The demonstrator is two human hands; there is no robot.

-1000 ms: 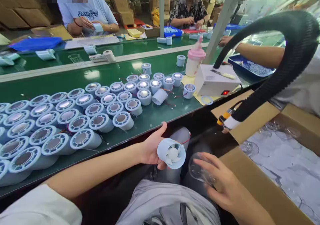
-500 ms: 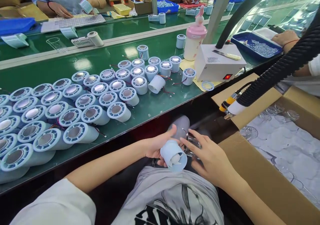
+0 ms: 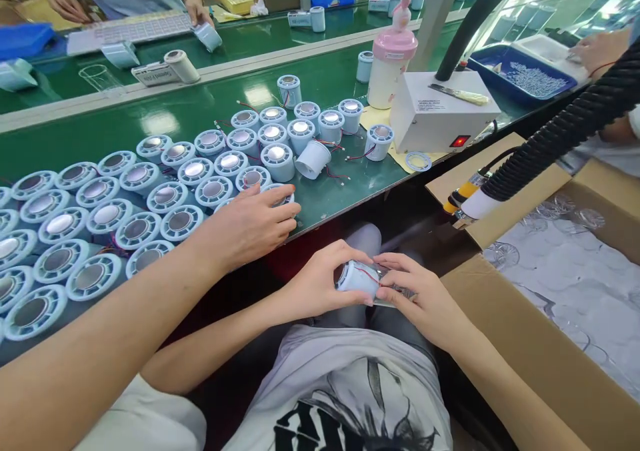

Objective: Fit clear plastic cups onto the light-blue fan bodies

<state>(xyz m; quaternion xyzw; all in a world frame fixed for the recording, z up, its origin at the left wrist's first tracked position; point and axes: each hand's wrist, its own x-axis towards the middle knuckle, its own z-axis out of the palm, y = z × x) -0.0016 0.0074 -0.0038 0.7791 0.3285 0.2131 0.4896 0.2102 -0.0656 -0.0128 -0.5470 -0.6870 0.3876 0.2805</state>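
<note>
wearer: bare forearms, no gloves, no rings/watch seen | left hand (image 3: 320,283) & right hand (image 3: 425,301) uncovered | top: light grey tee w/ black graphic print on front | left sleeve: short, white-ish, ends abt elbow | legs: grey trousers, knees showing under bench edge | face not in shot

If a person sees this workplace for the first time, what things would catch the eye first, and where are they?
First, the crowd of pale blue round fan housings covering the left of the green table. Next, low in the middle, the left hand and right hand hold one housing over the lap, while a co-worker's hand reaches in from the left. At right, a black ribbed hose crosses above a cardboard box.
</note>
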